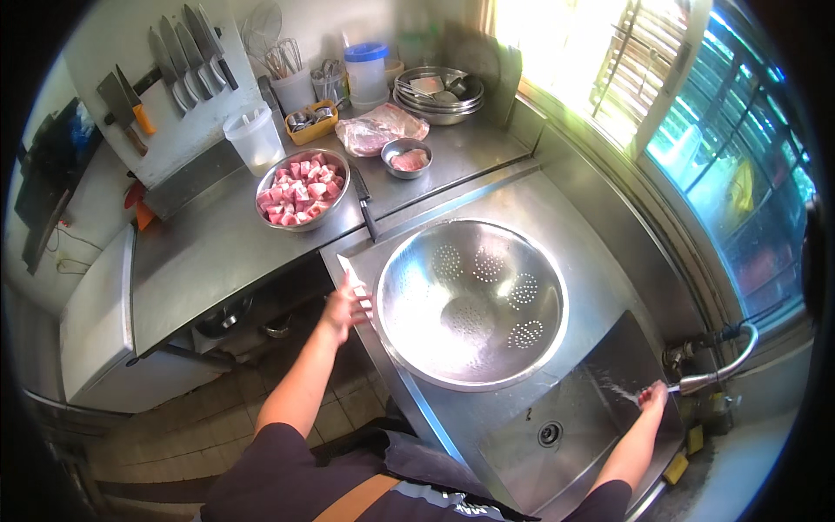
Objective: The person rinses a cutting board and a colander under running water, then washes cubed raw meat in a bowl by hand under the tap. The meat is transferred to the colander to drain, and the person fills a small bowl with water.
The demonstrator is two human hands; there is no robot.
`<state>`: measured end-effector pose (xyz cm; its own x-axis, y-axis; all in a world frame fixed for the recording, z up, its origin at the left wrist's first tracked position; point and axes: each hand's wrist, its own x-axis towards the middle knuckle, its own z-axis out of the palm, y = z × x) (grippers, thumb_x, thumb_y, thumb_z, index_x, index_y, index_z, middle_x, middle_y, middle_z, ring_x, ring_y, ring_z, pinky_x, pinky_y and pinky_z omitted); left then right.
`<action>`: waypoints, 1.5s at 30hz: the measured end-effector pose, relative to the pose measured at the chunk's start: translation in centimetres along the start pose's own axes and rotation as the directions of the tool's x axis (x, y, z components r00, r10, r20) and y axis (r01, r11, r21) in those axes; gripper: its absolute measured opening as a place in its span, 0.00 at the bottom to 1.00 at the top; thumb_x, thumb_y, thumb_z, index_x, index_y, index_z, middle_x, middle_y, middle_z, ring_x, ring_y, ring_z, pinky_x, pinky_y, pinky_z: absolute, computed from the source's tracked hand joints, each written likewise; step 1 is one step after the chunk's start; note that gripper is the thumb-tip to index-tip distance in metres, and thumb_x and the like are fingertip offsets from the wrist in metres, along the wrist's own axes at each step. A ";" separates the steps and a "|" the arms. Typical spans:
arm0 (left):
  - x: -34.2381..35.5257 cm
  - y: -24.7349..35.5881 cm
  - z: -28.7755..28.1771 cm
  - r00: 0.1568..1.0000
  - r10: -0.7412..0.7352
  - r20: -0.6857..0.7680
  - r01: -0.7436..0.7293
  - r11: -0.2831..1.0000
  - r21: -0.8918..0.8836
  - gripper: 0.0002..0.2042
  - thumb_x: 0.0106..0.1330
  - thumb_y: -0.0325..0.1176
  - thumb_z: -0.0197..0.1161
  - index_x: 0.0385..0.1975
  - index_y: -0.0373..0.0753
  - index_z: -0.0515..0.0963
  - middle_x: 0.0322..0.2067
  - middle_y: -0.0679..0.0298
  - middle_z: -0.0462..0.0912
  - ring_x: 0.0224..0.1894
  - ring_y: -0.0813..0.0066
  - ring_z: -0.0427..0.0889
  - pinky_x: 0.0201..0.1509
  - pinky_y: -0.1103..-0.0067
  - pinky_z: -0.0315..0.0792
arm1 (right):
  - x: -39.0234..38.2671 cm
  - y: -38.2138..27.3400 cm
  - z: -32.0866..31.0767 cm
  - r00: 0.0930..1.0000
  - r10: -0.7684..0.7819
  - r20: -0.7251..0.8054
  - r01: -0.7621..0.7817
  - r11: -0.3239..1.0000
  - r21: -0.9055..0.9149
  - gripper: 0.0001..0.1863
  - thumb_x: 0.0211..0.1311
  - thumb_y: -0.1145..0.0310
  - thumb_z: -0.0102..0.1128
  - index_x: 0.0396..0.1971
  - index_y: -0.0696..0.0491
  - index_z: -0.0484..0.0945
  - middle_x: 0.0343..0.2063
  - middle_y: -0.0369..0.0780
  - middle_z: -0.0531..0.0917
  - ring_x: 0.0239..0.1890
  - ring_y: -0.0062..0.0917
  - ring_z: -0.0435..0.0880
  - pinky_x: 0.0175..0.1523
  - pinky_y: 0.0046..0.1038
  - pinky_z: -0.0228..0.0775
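Note:
My left hand [346,306] is beside the left rim of a large steel colander [470,304] on the steel drainboard, fingers apart and holding nothing. My right hand [652,397] is closed on the end of a curved steel faucet spout [709,376] at the right, with water spraying leftward over the sink [522,444]. Beyond the colander, a bowl of cubed raw meat [301,189], a black-handled knife [364,204], a large slab of meat [380,129] and a small bowl with meat [405,158] rest on the steel counter [200,270].
Knives and cleavers [187,61] hang on the left wall. A lidded plastic container [365,78], stacked steel bowls [439,109], a pitcher [252,139] and a yellow utensil bin [311,124] line the back. A barred window [722,157] is at right; yellow sponges [677,465] lie beside the sink.

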<state>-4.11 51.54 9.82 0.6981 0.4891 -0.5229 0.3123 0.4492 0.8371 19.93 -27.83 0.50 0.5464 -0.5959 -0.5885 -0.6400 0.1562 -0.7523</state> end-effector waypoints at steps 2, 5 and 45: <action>6.5 2.1 -3.8 1.000 0.005 -0.029 -0.014 0.948 -0.317 0.60 0.49 0.78 0.50 0.67 0.26 0.47 0.59 0.40 0.65 0.53 0.51 0.76 0.50 0.63 0.75 | -1.0 -0.1 -2.9 0.999 0.041 -0.003 -0.041 0.999 -0.012 0.12 0.61 0.56 0.53 0.23 0.46 0.70 0.16 0.30 0.71 0.19 0.22 0.73 0.22 0.28 0.65; 12.5 6.5 -4.0 0.993 -0.053 -0.104 -0.020 0.800 -0.599 0.55 0.52 0.65 0.62 0.68 0.33 0.40 0.61 0.39 0.58 0.45 0.44 0.79 0.40 0.62 0.81 | -3.6 1.0 -5.6 0.998 -0.051 -0.020 0.052 0.997 0.053 0.12 0.62 0.54 0.55 0.30 0.46 0.73 0.17 0.31 0.73 0.20 0.22 0.75 0.24 0.29 0.66; -27.0 -11.0 23.6 0.605 -0.475 0.639 0.456 0.864 0.211 0.19 0.54 0.22 0.52 0.48 0.25 0.66 0.40 0.49 0.76 0.35 0.54 0.82 0.36 0.59 0.83 | -34.3 8.1 -14.0 0.365 -0.413 0.834 0.053 0.904 0.425 0.45 0.54 0.59 0.62 0.69 0.51 0.48 0.61 0.46 0.64 0.59 0.36 0.69 0.55 0.37 0.71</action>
<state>-11.26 15.74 18.51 0.6855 -0.3958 -0.6112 0.7246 0.4533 0.5191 -11.53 -17.17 18.77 0.9147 0.3749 -0.1509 -0.3202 0.4443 -0.8367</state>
